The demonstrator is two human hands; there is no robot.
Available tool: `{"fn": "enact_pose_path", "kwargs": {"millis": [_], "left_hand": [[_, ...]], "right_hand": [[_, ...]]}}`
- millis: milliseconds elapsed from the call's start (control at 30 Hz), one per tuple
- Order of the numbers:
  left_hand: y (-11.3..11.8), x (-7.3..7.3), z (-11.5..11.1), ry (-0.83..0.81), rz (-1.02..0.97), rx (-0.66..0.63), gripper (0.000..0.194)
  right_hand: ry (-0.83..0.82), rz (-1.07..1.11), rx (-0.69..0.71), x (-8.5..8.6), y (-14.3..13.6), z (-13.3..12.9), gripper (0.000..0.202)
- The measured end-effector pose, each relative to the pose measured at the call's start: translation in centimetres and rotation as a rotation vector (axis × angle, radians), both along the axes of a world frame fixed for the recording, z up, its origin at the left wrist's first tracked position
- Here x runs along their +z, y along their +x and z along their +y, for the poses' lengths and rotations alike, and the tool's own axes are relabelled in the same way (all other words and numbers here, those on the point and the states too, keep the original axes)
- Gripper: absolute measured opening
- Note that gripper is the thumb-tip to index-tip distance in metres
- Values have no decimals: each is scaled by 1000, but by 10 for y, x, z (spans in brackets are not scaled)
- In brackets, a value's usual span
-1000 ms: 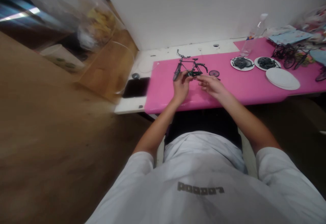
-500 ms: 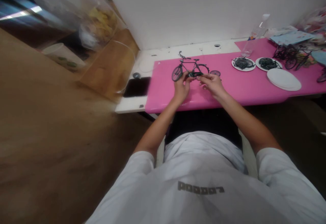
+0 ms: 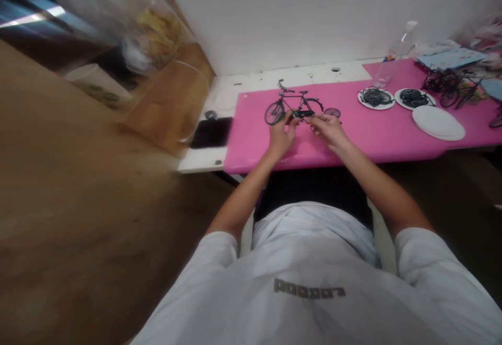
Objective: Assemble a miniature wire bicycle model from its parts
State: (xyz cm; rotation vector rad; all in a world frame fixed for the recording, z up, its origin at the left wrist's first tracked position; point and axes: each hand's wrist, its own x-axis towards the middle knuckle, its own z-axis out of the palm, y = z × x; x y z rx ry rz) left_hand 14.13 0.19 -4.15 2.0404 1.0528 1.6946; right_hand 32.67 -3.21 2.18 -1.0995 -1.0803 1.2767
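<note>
Toy bicycle [image 3: 300, 106] stands side-on between the hands at the pink cover [image 3: 251, 146] of the table, its front wheel pointing left; whether it rests on the cover or hangs just above, I cannot tell. The left hand [image 3: 281, 136] seems to grasp it low, thumb and fingers about the pedal area. A hold that low leaves the handlebar and seat unsupported, so a sideways push could tip or twist it. The right hand [image 3: 328, 129] has thumb and finger drawn together at the lower rear; whether they pinch a small part or only touch the bicycle is too small to see. If something tiny is there, a slip could drop it, and dark parts this fine might bend under a hard squeeze.

Just beyond the right hand lies a small wheel [image 3: 332, 112], near enough for a backward knuckle to knock it away. Farther along, well apart from the hands, sit white plates [image 3: 439, 123] and two dishes [image 3: 378, 108] of dark parts; a sweeping forearm could spill those. The clear bottle [image 3: 396, 52] behind them is tall and, if bumped, would likely topple.
</note>
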Motion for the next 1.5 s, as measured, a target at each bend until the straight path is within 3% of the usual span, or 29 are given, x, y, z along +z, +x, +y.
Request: {"fn": "enact_pose_path", "kwargs": {"millis": [400,800,933,1167,1500], "left_hand": [[4,9,-10,-122,-107,2,45],[6,30,-14,-233,-271,-97,63],[6,30,-10,-266,-311,-156,63],[10,23,-9,-322,-318,-233,61],[8,24,-7,-334,-353,-201,62]], "right_hand": [[-30,3,-37,-3,0,0,26],[49,42,18,-15,2,6,56],[110,79,95,-13,1,3,61],[41,17,131,-7,-3,0,65],[-16,14,158,-4,-3,-1,67]]}}
